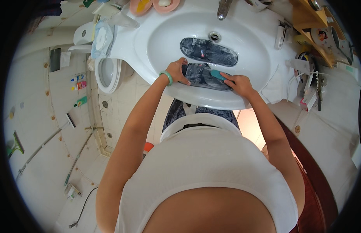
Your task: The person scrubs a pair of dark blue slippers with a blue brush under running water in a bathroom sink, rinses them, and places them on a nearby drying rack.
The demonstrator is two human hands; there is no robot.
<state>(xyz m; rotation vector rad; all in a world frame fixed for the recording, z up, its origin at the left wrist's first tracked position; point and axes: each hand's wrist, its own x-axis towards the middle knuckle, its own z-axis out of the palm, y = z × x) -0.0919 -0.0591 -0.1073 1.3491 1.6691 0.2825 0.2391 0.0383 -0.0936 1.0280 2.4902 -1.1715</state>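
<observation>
Two dark slippers with whitish suds lie in a white washbasin (165,38). The far slipper (224,55) rests below the drain (214,36), with nobody touching it. Against the basin's front rim lies the near slipper (198,74). My left hand (177,71), a pale green bangle (165,78) on its wrist, grips the near slipper at its left end. In my right hand (238,84) is a teal scrubbing brush (217,74), pressed to the near slipper's right half. The brush's underside is hidden.
A metal faucet (224,10) overhangs the basin's back. Two pink soap dishes (141,6) stand at the back left. A razor-like white item (280,36) lies on the right counter, beside a wooden shelf (310,14). A toilet (108,74) stands at left.
</observation>
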